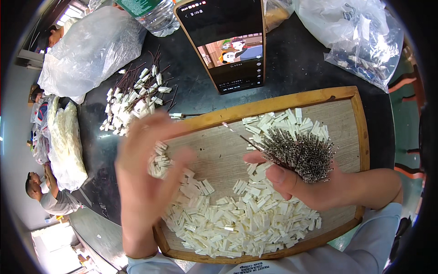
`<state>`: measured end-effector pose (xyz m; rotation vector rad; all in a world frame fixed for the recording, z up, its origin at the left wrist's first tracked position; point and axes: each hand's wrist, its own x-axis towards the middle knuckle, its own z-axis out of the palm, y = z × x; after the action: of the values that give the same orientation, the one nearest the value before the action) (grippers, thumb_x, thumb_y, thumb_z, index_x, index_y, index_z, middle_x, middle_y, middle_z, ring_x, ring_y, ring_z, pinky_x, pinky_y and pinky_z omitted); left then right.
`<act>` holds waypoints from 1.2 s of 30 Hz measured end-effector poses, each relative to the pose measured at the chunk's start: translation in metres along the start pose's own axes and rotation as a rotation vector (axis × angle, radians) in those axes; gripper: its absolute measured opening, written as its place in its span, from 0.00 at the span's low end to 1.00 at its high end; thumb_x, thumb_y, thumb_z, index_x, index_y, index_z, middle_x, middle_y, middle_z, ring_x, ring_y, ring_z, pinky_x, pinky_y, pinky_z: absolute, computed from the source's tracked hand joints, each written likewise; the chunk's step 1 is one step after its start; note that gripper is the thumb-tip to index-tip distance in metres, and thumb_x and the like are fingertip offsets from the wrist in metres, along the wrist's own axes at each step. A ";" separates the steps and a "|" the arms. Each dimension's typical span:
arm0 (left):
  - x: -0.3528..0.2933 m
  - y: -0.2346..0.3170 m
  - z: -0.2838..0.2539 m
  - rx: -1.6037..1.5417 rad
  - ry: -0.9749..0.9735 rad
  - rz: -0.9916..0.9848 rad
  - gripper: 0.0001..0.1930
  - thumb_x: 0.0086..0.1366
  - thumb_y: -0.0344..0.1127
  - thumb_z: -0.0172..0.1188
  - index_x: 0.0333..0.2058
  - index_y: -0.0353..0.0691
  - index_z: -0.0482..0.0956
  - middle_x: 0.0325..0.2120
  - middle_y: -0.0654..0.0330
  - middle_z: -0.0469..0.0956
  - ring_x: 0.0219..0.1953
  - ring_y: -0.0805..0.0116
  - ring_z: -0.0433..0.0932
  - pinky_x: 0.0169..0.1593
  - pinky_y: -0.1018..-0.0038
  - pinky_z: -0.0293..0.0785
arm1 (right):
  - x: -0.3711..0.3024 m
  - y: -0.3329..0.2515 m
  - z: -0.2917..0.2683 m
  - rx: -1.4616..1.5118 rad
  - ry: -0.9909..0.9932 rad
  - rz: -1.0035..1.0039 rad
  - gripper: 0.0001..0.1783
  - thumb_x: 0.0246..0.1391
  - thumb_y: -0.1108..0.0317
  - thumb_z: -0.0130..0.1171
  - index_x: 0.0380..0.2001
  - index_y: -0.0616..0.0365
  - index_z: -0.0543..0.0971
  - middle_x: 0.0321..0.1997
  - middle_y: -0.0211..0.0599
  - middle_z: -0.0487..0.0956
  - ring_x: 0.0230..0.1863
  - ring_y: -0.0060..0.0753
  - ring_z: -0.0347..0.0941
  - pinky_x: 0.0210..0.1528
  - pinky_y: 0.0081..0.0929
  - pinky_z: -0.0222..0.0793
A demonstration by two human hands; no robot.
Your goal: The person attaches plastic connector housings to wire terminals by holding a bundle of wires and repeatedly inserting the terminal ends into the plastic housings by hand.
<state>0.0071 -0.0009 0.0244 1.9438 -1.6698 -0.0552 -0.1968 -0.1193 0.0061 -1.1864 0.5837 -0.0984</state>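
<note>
My right hand (296,182) is closed around a thick bundle of thin dark wires (299,153), whose many small metal ends face up. One wire pokes out of the bundle toward the upper left, with a small pale tip. Motion smears my left hand (150,169), which is over the left side of the wooden tray (283,107); whether its fingers hold anything cannot be made out. Loose white plastic connector housings (242,219) lie heaped in the tray, below and around the bundle. Beyond my left hand is a pile of white connectors with dark wires attached (137,98).
A lit phone (223,45) stands upright behind the tray, with a water bottle (155,18) to its left. Clear plastic bags (96,50) lie at the far left, and another bag (365,50) at the far right. Another person (50,196) sits beyond the table's left edge.
</note>
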 end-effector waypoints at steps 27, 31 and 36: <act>-0.021 0.012 0.039 0.024 -0.369 0.167 0.11 0.48 0.27 0.59 0.33 0.38 0.73 0.27 0.57 0.69 0.29 0.61 0.71 0.31 0.70 0.68 | -0.003 0.011 -0.003 0.032 0.128 -0.092 0.06 0.52 0.72 0.54 0.33 0.62 0.74 0.28 0.27 0.76 0.28 0.12 0.68 0.28 0.15 0.65; -0.017 0.016 0.030 0.021 -0.293 0.070 0.12 0.53 0.26 0.55 0.38 0.36 0.72 0.29 0.56 0.67 0.31 0.63 0.70 0.32 0.74 0.67 | -0.005 0.001 0.000 -0.029 0.161 -0.071 0.06 0.50 0.73 0.57 0.32 0.62 0.75 0.29 0.28 0.77 0.30 0.13 0.69 0.31 0.16 0.66; -0.019 0.002 0.030 -0.771 -0.017 -0.063 0.11 0.56 0.27 0.55 0.39 0.32 0.71 0.32 0.54 0.72 0.35 0.66 0.73 0.36 0.75 0.69 | -0.003 -0.002 -0.001 -0.047 0.100 -0.033 0.06 0.48 0.74 0.58 0.31 0.62 0.75 0.28 0.28 0.77 0.30 0.13 0.69 0.30 0.15 0.65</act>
<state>-0.0106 0.0049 -0.0059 1.3955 -1.3136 -0.6410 -0.1999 -0.1202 0.0090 -1.2420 0.6573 -0.1734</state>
